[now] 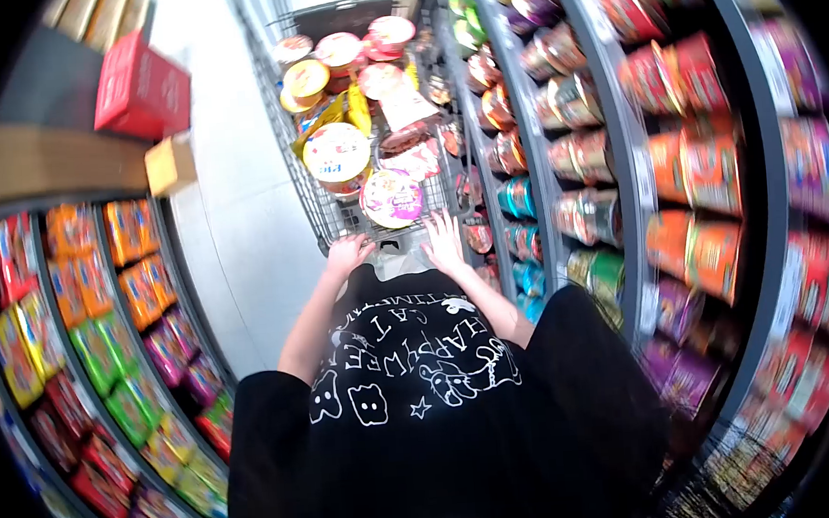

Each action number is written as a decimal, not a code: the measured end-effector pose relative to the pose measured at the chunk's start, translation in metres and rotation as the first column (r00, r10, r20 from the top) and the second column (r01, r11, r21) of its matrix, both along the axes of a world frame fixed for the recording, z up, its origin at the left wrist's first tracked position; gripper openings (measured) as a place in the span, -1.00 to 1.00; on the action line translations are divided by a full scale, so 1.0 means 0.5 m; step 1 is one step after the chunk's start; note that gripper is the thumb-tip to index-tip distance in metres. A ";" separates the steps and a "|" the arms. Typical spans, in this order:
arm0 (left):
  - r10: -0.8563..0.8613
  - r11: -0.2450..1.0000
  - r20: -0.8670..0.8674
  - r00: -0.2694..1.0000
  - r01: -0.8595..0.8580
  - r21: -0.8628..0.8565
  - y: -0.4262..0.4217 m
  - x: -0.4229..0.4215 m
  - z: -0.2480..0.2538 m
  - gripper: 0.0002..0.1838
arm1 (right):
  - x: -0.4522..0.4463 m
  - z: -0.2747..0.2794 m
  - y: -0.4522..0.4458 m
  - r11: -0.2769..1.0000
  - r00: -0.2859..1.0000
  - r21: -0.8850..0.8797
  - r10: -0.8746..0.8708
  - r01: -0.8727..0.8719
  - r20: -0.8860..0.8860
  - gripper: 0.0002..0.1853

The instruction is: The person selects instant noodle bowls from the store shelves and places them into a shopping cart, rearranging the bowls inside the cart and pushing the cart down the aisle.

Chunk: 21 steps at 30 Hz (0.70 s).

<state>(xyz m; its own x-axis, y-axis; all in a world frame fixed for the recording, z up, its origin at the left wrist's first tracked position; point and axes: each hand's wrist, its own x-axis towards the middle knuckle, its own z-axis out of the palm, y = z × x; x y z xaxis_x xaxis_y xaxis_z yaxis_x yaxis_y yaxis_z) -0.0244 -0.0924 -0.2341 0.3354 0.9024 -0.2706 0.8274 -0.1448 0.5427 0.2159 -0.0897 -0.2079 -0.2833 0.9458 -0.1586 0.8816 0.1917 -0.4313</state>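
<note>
- While the left hand point(350, 253) is at the near end of a dark wire shopping cart point(338, 218), its fingers look a bit bent and blurry, so I cannot tell if it has hold of the cart.
- The right hand point(444, 242) is at the same end, with its fingers spread wide and pointing ahead; I see nothing held in it.
- The cart is right in front of the person, full of food.
- Nearest the hands in the cart is a round tub with a purple and white lid point(392, 200).
- Just past it, to the left, is a big round tub with a white lid point(336, 148).
- A shiny yellow bag point(358, 107) lies behind that, near a round tub with an orange-yellow lid point(306, 79).
- Round tubs with pink and red lids point(339, 50) sit at the far end.
- On the right, orange tubs point(692, 171) fill part of a tall dark grey shelf point(755, 58).
- On the left are orange packets point(74, 253) and green packets point(102, 352).
- A red box point(141, 89) is up above them.
</note>
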 end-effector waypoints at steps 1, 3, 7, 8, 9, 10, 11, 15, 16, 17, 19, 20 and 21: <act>-0.075 0.997 -0.005 0.997 0.075 0.005 0.003 -0.004 0.001 -0.67 | 0.002 -0.009 -0.002 0.999 0.998 0.033 0.012 -0.014 0.057 -0.45; -0.048 0.996 0.053 0.997 0.051 -0.071 0.005 -0.011 0.005 -0.67 | -0.009 -0.018 -0.001 0.998 0.994 0.047 -0.052 0.048 0.092 -0.45; -0.084 0.993 0.011 0.996 0.085 -0.081 0.010 -0.003 0.035 -0.68 | -0.048 -0.006 0.007 0.965 0.962 -0.046 -0.252 0.258 0.103 -0.56; -0.078 0.995 0.013 0.997 0.079 -0.063 0.010 -0.002 0.034 -0.69 | -0.057 -0.013 0.006 0.953 0.951 -0.015 -0.300 0.302 0.075 -0.57; -0.103 0.992 -0.028 0.994 0.100 -0.075 0.014 -0.001 0.030 -0.70 | -0.065 -0.021 0.001 0.940 0.939 0.011 -0.341 0.341 0.052 -0.59; -0.105 0.992 0.001 0.994 0.105 -0.065 0.016 -0.005 0.022 -0.71 | -0.076 -0.022 -0.004 0.929 0.929 0.038 -0.370 0.369 0.032 -0.59; -0.102 0.993 0.029 0.994 0.103 -0.058 0.008 -0.007 0.015 -0.71 | -0.090 -0.020 -0.016 0.918 0.920 0.062 -0.393 0.391 0.011 -0.59; -0.052 0.997 -0.048 0.998 0.048 -0.068 -0.002 0.013 0.033 -0.75 | -0.126 -0.019 -0.052 0.922 0.921 0.040 -0.386 0.385 0.053 -0.36; 0.008 1.000 -0.116 0.993 -0.010 -0.013 -0.009 0.022 0.028 -0.75 | -0.125 -0.017 -0.050 0.924 0.922 0.006 -0.383 0.383 0.055 -0.35; 0.068 0.997 -0.173 0.983 -0.060 0.047 -0.024 0.028 0.019 -0.74 | -0.125 -0.016 -0.054 0.922 0.921 -0.023 -0.384 0.386 0.062 -0.34; 0.091 0.987 -0.229 0.969 -0.057 0.150 -0.049 0.036 0.014 -0.55 | -0.123 -0.019 -0.051 0.923 0.924 -0.044 -0.380 0.382 0.051 -0.33; 0.088 0.980 -0.238 0.967 -0.042 0.194 -0.060 0.037 0.014 -0.51 | -0.118 -0.011 -0.052 0.930 0.932 -0.076 -0.356 0.361 0.065 -0.33; 0.088 0.970 -0.244 0.966 -0.027 0.242 -0.067 0.037 0.016 -0.47 | -0.112 -0.002 -0.051 0.935 0.940 -0.105 -0.333 0.340 0.078 -0.32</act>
<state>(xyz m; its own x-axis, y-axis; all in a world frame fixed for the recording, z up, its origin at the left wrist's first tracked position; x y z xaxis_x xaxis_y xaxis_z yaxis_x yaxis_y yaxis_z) -0.0062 -0.1261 -0.2263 0.2293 0.9662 -0.1178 0.9431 -0.1906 0.2725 0.1598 -0.1154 -0.2087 0.0613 0.9584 -0.2788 0.9101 -0.1683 -0.3787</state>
